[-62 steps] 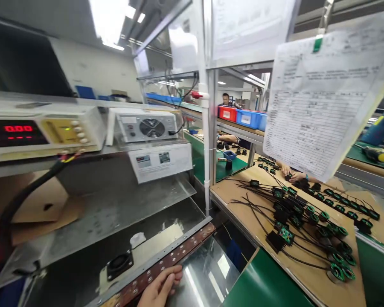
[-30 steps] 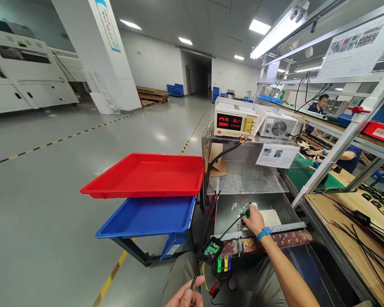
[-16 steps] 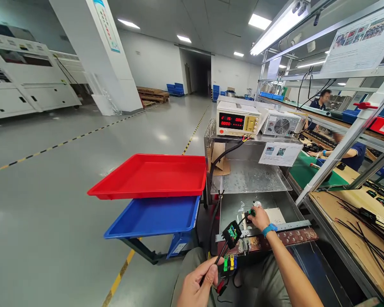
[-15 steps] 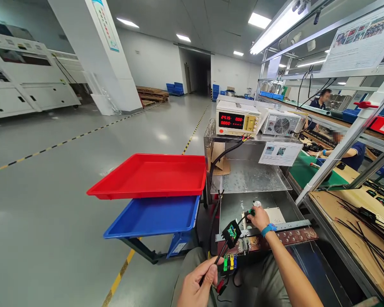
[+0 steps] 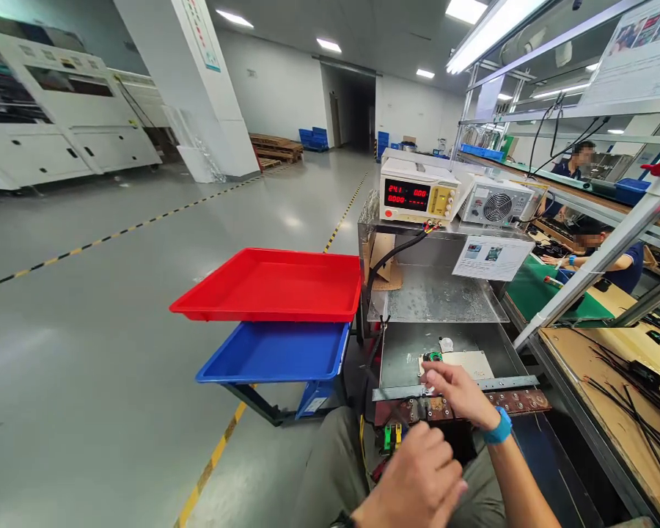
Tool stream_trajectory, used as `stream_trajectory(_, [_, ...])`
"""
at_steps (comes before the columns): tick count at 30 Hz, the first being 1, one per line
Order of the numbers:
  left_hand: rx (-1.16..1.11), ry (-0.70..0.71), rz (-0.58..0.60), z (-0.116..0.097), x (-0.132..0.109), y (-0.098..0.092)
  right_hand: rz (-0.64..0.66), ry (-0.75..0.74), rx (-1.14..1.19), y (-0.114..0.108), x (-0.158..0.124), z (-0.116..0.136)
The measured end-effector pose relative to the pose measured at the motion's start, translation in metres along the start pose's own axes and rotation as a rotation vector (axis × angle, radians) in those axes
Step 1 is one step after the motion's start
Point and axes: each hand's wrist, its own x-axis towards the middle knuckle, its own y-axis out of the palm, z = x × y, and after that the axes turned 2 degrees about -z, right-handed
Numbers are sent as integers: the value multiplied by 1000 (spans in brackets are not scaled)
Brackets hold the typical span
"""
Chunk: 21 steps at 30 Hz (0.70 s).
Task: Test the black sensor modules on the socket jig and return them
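Note:
My right hand, with a blue wristband, hovers over the brown terminal strip with its fingers stretched out to the left and nothing visible in them. Just beyond its fingertips a small green ring part rests on the pale fixture plate. My left hand is low in front of my lap, seen from the back, fingers curled closed; what they hold is hidden. Green and yellow clips hang below the strip, left of that hand.
A red tray sits over a blue tray at the left. A power supply with red digits and a fan unit stand on the metal shelf. A bench with black wired parts lies right. Two other people work behind.
My right hand has drawn back from the green ring part, which stays on the plate. My left hand moved right and closed over; the small green board it dangled is out of sight.

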Motion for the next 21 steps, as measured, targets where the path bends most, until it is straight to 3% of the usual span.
stream_trajectory(2, [-33,151,103,-4,10,35,153,11,370,19,-19,15])
stream_trajectory(3, [-82,189,132,-5,11,51,168,42,466,27,-27,19])
stream_trajectory(6, [-313,196,163,-5,1,71,29,97,559,36,-47,17])
stream_trajectory(8, [-429,22,23,-3,-9,61,-60,119,568,34,-61,10])
stream_trajectory(11, [-529,-519,-402,4,-13,31,-96,137,520,33,-80,5])
stream_trajectory(13, [-654,-768,-530,11,-9,16,-108,100,447,37,-89,6])
stream_trajectory(17, [-920,-836,-431,21,-3,7,-128,6,259,49,-97,9])
stream_trajectory(21, [-1178,-906,-301,23,-12,2,-119,8,315,54,-104,2])
